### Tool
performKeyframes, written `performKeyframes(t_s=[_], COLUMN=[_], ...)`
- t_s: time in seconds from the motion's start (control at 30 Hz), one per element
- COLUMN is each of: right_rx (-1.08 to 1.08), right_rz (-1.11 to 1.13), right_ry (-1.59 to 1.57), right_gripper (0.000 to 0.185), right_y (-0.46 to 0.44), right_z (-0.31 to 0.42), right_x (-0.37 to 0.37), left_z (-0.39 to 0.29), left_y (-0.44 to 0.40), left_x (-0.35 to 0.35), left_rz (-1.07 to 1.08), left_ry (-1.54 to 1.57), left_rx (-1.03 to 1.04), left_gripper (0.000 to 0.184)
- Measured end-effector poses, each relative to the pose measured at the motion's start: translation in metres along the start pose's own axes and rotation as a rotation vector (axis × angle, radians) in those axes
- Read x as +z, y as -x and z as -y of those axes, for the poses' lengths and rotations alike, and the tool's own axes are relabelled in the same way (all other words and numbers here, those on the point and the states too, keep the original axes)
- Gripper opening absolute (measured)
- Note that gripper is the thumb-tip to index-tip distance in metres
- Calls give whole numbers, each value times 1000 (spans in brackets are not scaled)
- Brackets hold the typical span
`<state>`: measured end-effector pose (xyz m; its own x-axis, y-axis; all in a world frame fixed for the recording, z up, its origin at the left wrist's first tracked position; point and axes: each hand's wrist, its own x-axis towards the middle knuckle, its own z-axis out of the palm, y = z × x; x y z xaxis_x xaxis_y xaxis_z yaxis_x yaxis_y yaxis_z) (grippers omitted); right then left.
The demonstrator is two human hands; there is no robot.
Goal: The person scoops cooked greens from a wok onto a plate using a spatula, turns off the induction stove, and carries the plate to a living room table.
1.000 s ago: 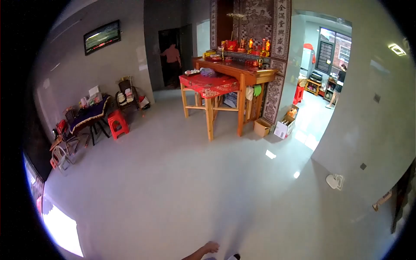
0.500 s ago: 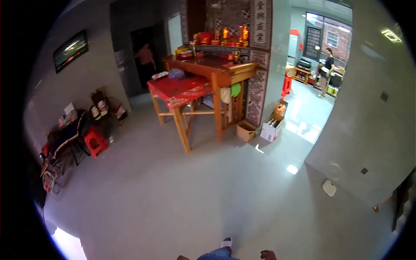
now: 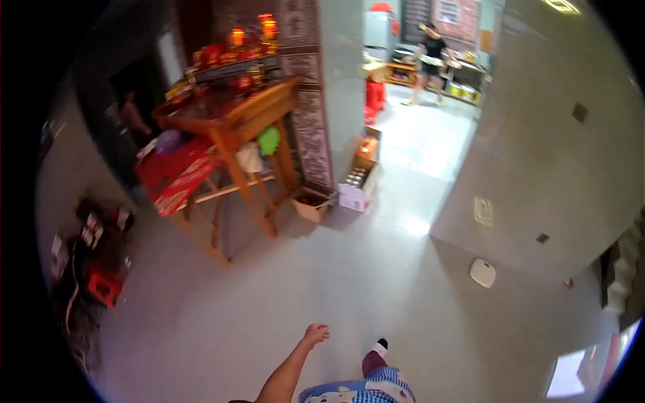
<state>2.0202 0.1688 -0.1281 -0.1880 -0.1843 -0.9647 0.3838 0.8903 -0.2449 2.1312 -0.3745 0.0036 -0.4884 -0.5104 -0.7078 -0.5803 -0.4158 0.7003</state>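
Observation:
My left hand (image 3: pixel 317 332) is out over the tiled floor at the lower middle, its fingers curled in; whether they hold anything is too small to tell. It touches no furniture. To its right are my blue checked clothing (image 3: pixel 383 386) and one foot (image 3: pixel 380 346) in a white and black shoe or sock. My right hand is not visible. Ahead on the left, a wooden altar table (image 3: pixel 259 111) bears red and gold ornaments, and a lower table with a red cloth (image 3: pixel 178 176) stands against it, a purple bundle (image 3: pixel 169 141) on top.
Cardboard boxes (image 3: pixel 312 207) stand beside the pillar, one with bottles or cans (image 3: pixel 354 196). A person (image 3: pixel 431 60) stands in the bright room beyond; another (image 3: pixel 134 117) is in the dark doorway. A white scale-like object (image 3: pixel 482 273) lies near the right wall. A red stool (image 3: pixel 104 285) stands left.
The view has turned right, and the tables and boxes are nearer. My left arm has swung forward into view; my right hand has left it. The far person has changed stance.

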Motion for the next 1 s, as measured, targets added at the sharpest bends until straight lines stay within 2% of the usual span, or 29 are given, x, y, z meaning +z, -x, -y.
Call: performKeyframes(t_s=[0.17,0.2,0.23,0.27,0.3,0.33,0.4,0.43,0.5,0.57,0.6,0.67,0.73,0.8,0.87,0.93,0.97,1.0], right_rx=[170,76,-190,-399,-545,-450,-336,-401,-477,-499,-491,-491,-434,-368,-321,-170,-77,11], right_rz=[-94,-107,-141,-242,-433,-413,-445,-484,-491,-446,-401,-327,-359,-387,-443,-334,-319,-300], right_ry=[-138,15,624,806,822,880,457,417,328,221,252,310,252,197,169,143,39,-64], right_gripper=[18,19,22,23,35,33,29,31,32,31,31,31,32,32,32,29,27,25], right_y=[-47,-55,-36,-21,-65,-85,-54,-68,-89,-96,-102,-120,-137,-146,-153,-163,-164,-159], right_z=[110,146,210,267,283,329,439,475,533,595,614,647,666,674,684,687,687,695], right_x=[-84,-103,-126,-147,-165,-183,-203,-213,-218,-226,-228,-234,-248,-256,-280,-301,-310,-320], left_z=[-18,-15,-8,-2,-3,-15,-48,-43,55,-9,-36,-132,-205,-242,-361,-424,-455,-512], left_y=[-52,-58,-67,-79,-81,-77,-76,-94,-157,-211,-233,-281,-321,-426,-480,-565,-593,-597], left_x=[25,21,14,9,6,1,-3,-15,-59,-76,-77,-67,-65,-76,-43,-26,-8,21], left_rz=[71,49,3,-46,-93,-145,-237,-176,-201,-201,-194,-179,-167,-55,-42,93,61,26], left_ry=[20,42,47,56,88,125,150,62,56,45,47,54,40,18,-91,-123,-109,-93], left_rx=[-285,-315,-378,-434,-449,-460,-618,-644,-744,-715,-710,-676,-657,-555,-364,-241,-180,-116], left_gripper=[30,29,28,27,18,11,12,11,20,17,16,13,11,8,7,11,12,14])
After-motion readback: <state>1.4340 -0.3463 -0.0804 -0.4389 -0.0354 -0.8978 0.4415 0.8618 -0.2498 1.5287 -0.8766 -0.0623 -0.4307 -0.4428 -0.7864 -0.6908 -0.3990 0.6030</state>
